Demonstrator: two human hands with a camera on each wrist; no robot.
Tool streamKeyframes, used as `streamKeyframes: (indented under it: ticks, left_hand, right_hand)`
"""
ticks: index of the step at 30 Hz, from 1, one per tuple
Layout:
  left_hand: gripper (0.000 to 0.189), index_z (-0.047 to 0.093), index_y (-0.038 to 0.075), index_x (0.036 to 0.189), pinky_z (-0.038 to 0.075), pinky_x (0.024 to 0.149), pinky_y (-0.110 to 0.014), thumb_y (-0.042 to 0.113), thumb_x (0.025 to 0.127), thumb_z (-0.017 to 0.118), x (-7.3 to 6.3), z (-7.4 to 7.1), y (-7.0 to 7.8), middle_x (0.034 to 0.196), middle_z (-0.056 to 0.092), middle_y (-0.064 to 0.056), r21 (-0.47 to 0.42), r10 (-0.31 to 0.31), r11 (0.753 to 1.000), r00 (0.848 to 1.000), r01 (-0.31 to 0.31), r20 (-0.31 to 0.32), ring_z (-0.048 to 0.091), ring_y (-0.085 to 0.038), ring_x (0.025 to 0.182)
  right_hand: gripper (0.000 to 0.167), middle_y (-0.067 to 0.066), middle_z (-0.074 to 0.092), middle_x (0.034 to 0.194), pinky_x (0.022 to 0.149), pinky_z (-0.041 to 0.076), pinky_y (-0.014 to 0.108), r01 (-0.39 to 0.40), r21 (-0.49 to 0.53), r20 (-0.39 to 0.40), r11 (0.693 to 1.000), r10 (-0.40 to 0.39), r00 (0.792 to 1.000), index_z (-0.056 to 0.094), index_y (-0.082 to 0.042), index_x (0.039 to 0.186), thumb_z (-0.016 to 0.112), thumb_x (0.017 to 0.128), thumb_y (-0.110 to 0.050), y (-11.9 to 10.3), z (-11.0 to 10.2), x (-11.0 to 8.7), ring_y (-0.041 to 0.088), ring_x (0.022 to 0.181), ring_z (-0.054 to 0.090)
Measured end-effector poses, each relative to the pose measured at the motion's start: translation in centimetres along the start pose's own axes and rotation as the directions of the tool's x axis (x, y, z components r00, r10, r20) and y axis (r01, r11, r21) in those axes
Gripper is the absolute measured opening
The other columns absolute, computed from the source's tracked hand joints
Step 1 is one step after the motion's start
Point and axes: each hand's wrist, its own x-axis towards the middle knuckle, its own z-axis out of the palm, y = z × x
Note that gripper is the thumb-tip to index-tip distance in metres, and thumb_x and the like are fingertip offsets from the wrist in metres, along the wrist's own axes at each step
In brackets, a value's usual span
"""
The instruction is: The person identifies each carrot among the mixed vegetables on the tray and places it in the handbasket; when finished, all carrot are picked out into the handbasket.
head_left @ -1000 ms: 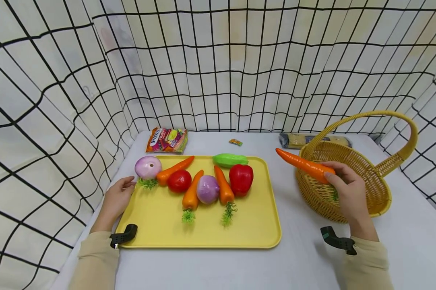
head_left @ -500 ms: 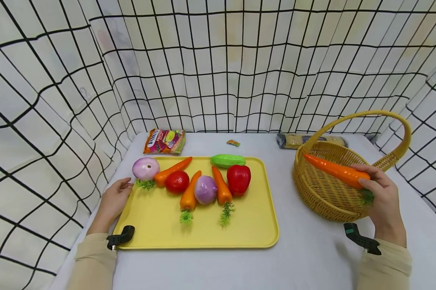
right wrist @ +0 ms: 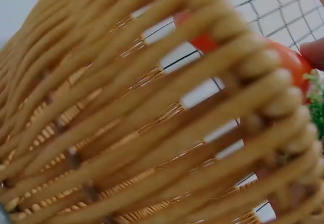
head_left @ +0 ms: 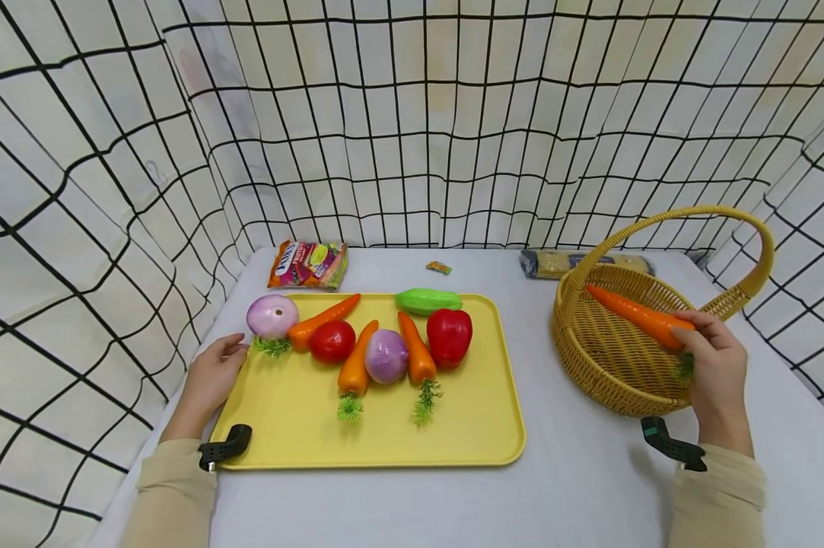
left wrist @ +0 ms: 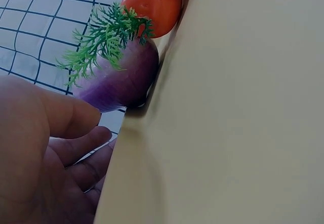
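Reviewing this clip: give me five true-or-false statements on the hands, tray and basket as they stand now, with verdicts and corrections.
1. The right hand holds a carrot. True.
2. The left hand is holding a red pepper. False: it is at the left edge of the yellow tray and holds no vegetable.
3. Three more carrots lie on the tray. True.
4. The wicker basket stands to the left of the tray in the head view. False: it stands to the right.
5. The green vegetable lies at the tray's near edge. False: it lies at the far edge.
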Motion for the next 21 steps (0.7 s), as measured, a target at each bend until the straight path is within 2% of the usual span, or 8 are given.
streamKeyframes:
  ticks: [3,5,8,10,14,17,20,21]
  left_hand:
    - [0.049,0.043,-0.009,0.141,0.042,0.094,-0.051,0.023,0.104,0.04,0.0,0.0,0.0,0.13,0.055,-0.03,-0.004,-0.001,1.0,1.0,0.001,0.001,0.052,-0.043,0.117]
    - [0.049,0.043,-0.009,0.141,0.043,0.094,-0.051,0.023,0.104,0.04,0.0,0.0,0.0,0.13,0.055,-0.03,-0.006,-0.001,1.0,1.0,0.001,0.002,0.053,-0.043,0.117]
    - [0.049,0.043,-0.009,0.14,0.043,0.093,-0.05,0.023,0.104,0.04,-0.1,0.0,0.0,0.129,0.055,-0.03,-0.002,0.0,1.0,1.0,0.0,0.001,0.053,-0.043,0.116]
    - [0.049,0.043,-0.009,0.141,0.043,0.092,-0.05,0.023,0.104,0.04,-0.1,0.0,-0.1,0.129,0.055,-0.03,0.0,0.001,1.0,1.0,-0.001,-0.001,0.053,-0.043,0.116]
    - [0.049,0.043,-0.008,0.141,0.044,0.092,-0.049,0.025,0.104,0.04,0.0,0.0,-0.2,0.13,0.055,-0.029,-0.004,0.001,1.0,1.0,-0.001,0.0,0.054,-0.042,0.116]
    - [0.05,0.043,-0.007,0.141,0.044,0.091,-0.048,0.027,0.105,0.039,0.1,0.0,-0.2,0.13,0.054,-0.029,-0.009,-0.001,1.0,1.0,0.001,0.006,0.053,-0.042,0.116]
    - [0.051,0.043,-0.007,0.142,0.045,0.09,-0.047,0.027,0.105,0.04,0.1,0.0,-0.2,0.13,0.054,-0.028,-0.007,-0.001,1.0,1.0,0.001,0.009,0.053,-0.042,0.116]
    - [0.051,0.043,-0.007,0.142,0.045,0.09,-0.048,0.027,0.105,0.039,0.1,0.1,-0.2,0.13,0.054,-0.028,-0.007,-0.002,1.0,1.0,0.002,0.01,0.053,-0.043,0.116]
  right_hand:
    - [0.03,-0.001,0.059,0.11,0.072,0.053,0.013,-0.019,-0.077,-0.029,0.997,0.017,0.999,0.064,0.001,0.118,0.07,0.089,-0.006,0.5,0.4,0.1,0.009,0.094,0.058]
    - [0.033,-0.003,0.061,0.109,0.071,0.054,0.014,-0.024,-0.128,-0.018,0.991,0.022,1.0,0.063,-0.001,0.119,0.072,0.088,-0.006,0.7,0.6,0.1,0.006,0.092,0.061]
    - [0.035,-0.007,0.062,0.107,0.07,0.053,0.013,-0.029,-0.265,0.008,0.964,0.032,0.999,0.062,-0.006,0.12,0.074,0.087,-0.01,0.9,0.8,0.1,0.002,0.089,0.063]
    - [0.035,-0.011,0.059,0.106,0.069,0.053,0.012,-0.031,-0.398,0.016,0.917,0.04,0.999,0.062,-0.009,0.12,0.073,0.088,-0.017,0.9,0.9,0.1,-0.002,0.088,0.061]
    - [0.041,-0.012,0.056,0.106,0.067,0.053,0.012,-0.062,-0.604,0.012,0.794,0.086,0.996,0.059,-0.009,0.125,0.069,0.091,-0.029,0.9,1.2,0.3,-0.005,0.081,0.061]
    - [0.053,0.003,0.058,0.117,0.066,0.052,0.013,-0.075,-0.694,0.033,0.716,0.136,0.99,0.055,-0.004,0.133,0.065,0.093,-0.036,0.9,1.5,0.4,0.001,0.081,0.061]
    - [0.063,0.019,0.054,0.131,0.069,0.048,0.016,-0.039,-0.78,0.084,0.624,0.165,0.983,0.049,-0.003,0.141,0.061,0.094,-0.044,1.0,1.7,0.4,0.017,0.098,0.058]
    - [0.066,0.023,0.052,0.135,0.073,0.049,0.021,-0.02,-0.796,0.107,0.604,0.175,0.979,0.047,-0.002,0.142,0.061,0.094,-0.045,1.0,1.8,0.4,0.025,0.104,0.058]
